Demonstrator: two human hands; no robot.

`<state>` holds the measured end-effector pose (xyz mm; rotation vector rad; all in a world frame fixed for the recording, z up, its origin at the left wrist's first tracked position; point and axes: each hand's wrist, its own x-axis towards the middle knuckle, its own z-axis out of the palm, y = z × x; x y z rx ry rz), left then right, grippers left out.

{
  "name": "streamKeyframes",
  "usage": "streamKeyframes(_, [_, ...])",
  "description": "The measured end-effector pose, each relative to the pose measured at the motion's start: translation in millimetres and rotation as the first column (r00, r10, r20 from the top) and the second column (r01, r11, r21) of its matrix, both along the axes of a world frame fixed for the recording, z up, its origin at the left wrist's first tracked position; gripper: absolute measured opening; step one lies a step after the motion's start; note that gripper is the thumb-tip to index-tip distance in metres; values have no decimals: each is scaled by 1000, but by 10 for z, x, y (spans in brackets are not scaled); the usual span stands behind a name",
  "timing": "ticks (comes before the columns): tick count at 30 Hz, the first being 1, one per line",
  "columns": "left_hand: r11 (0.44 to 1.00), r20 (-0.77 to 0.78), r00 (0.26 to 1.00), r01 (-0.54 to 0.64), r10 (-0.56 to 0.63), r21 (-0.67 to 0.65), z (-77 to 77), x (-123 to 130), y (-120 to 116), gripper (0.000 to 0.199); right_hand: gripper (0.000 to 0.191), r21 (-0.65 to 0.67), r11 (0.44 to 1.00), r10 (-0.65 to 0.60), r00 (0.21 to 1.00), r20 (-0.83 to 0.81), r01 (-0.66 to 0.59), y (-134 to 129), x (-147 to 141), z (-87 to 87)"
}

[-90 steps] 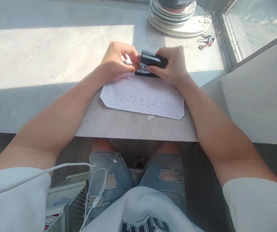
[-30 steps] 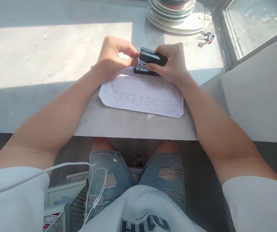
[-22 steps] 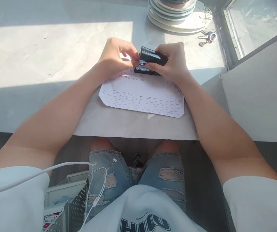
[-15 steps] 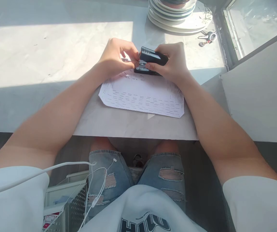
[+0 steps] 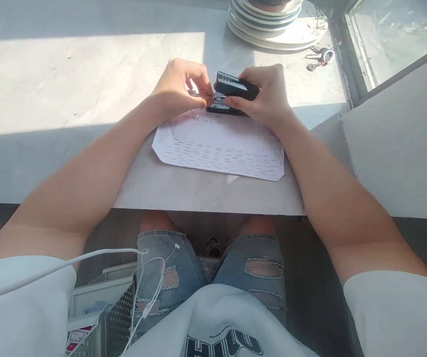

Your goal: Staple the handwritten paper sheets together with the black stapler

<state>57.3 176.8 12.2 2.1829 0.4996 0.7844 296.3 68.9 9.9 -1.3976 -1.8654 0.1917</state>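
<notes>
A black stapler (image 5: 236, 88) rests over the far part of a printed paper sheet (image 5: 220, 148), its top arm lifted from the base so that the metal inside shows. My right hand (image 5: 267, 94) grips it from the right, the thumb lying in the gap between arm and base. At the stapler's front end my left hand (image 5: 183, 87) is closed in a pinch. A thin metal strip (image 5: 193, 92) pokes out between its fingers; whether it is a row of staples or a stapler part cannot be told. Fingers partly hide its right end.
A stack of plates (image 5: 269, 29) stands at the back right. Near it lies a bunch of keys (image 5: 323, 57), close to the window frame (image 5: 362, 59). A white cable (image 5: 97, 253) hangs over my left side, above a basket (image 5: 118, 302) below the table (image 5: 213, 196).
My left hand's fingertips have shifted very slightly left at the stapler's front end. The right hand, stapler and paper stay practically where they were.
</notes>
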Motion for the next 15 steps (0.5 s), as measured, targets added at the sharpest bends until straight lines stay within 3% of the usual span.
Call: streamKeyframes(15, [1000, 35, 999, -25, 25, -6, -37, 3, 28, 9, 58, -7, 1000, 21, 997, -71, -21, 31, 28, -18])
